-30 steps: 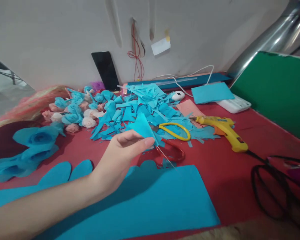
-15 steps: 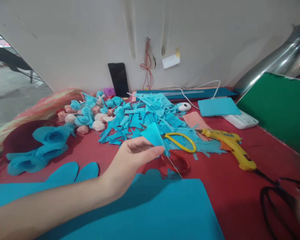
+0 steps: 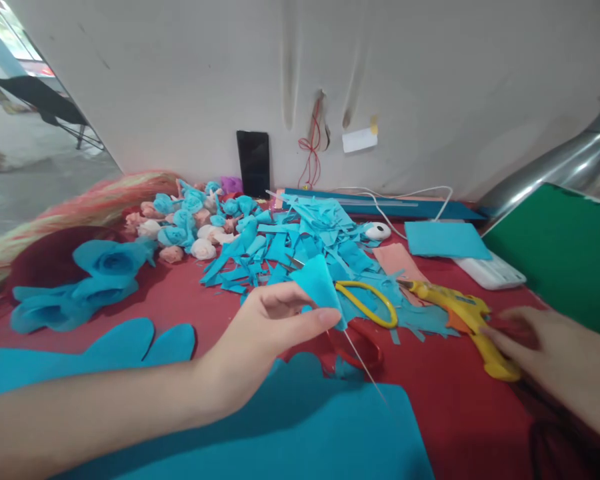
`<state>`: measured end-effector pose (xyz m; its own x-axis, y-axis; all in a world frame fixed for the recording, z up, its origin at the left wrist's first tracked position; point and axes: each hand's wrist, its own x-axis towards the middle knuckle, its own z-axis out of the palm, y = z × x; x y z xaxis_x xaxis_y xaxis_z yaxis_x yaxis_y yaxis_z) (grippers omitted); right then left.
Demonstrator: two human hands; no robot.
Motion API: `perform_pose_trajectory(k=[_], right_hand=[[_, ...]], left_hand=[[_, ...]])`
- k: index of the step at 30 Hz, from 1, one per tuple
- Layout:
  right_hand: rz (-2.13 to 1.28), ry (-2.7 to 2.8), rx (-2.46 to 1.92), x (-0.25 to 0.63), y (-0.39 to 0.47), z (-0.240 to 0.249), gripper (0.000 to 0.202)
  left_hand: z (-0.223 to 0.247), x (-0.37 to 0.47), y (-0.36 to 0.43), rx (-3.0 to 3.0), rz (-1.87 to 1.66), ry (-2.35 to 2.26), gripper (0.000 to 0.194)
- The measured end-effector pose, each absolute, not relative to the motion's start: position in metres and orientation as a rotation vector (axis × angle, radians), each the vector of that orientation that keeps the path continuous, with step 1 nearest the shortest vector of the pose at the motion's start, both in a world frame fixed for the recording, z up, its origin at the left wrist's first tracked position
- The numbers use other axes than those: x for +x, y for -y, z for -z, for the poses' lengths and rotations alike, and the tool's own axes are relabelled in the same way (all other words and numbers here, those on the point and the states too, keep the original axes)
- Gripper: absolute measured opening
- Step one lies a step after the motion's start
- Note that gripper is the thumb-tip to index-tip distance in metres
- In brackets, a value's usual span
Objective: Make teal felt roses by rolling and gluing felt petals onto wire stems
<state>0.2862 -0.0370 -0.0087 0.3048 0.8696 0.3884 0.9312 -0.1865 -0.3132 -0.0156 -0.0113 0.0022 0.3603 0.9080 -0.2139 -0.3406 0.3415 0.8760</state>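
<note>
My left hand pinches a small bright blue paper piece between thumb and fingers. A thin wire slants down to the right from under it. Behind that paper lie scissors with one yellow and one red handle loop, partly covered. My right hand, slightly blurred, is beside the grip of a yellow glue gun, thumb and fingers apart around it; whether they touch it I cannot tell. The glue gun lies on the red table with its nozzle pointing left.
Blue paper scraps pile up mid-table, with small paper roses to their left. Large blue paper flowers lie further left. A blue sheet covers the front. A phone leans on the wall; a green board stands right.
My right hand has come in from the lower right edge to the glue gun. The left hand keeps its pinch on the blue paper. The view has shifted slightly.
</note>
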Motion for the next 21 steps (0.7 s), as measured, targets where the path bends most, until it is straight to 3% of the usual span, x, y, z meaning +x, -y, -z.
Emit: perform_pose_trajectory(k=[2,8,21], right_hand=[[0.161,1.66,-2.075,0.269,0.043,0.004,0.006],[-0.416,1.972,-1.362,0.18,0.06,0.002,0.018],[-0.448,1.91,-1.193,0.147,0.061,-0.001,0.017]], left_hand=[[-0.002,-0.015,0.013,0.865,-0.933,-0.828,0.02],[-0.002,-0.014,0.017,0.935,-0.877,-0.743,0.021],[0.005,-0.012,0.019,1.185,-0.948,-0.705,0.009]])
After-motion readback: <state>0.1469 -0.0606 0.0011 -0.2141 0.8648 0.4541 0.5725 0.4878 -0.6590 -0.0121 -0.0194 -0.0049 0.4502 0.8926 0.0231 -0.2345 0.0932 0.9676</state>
